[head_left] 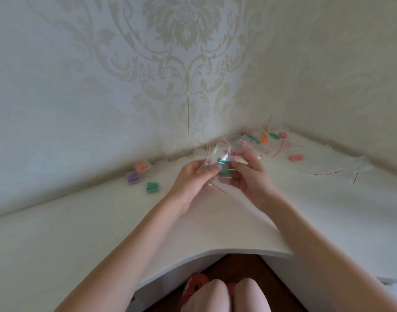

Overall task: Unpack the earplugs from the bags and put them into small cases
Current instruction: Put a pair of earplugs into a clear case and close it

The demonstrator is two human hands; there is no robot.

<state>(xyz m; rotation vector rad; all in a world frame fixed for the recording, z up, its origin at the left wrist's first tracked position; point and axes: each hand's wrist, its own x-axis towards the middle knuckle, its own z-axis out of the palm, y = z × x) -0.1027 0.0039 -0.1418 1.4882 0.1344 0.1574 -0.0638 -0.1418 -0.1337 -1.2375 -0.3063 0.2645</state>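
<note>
Both hands held a clear bag [217, 158] above the table [215, 221]; left hand [194, 176] and right hand [246, 174] fingers pinched it. Green earplugs [223, 165] sat inside. A hard tug could have scattered them.

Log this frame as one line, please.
stage: unpacking | left hand: holds clear bag | right hand: holds same bag | green earplugs: in bag | filled cases: left

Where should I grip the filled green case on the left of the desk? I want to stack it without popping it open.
Probably across two opposite side walls of the green case, coming straight down from above: it lies flat on the desk with free space around it.
</note>
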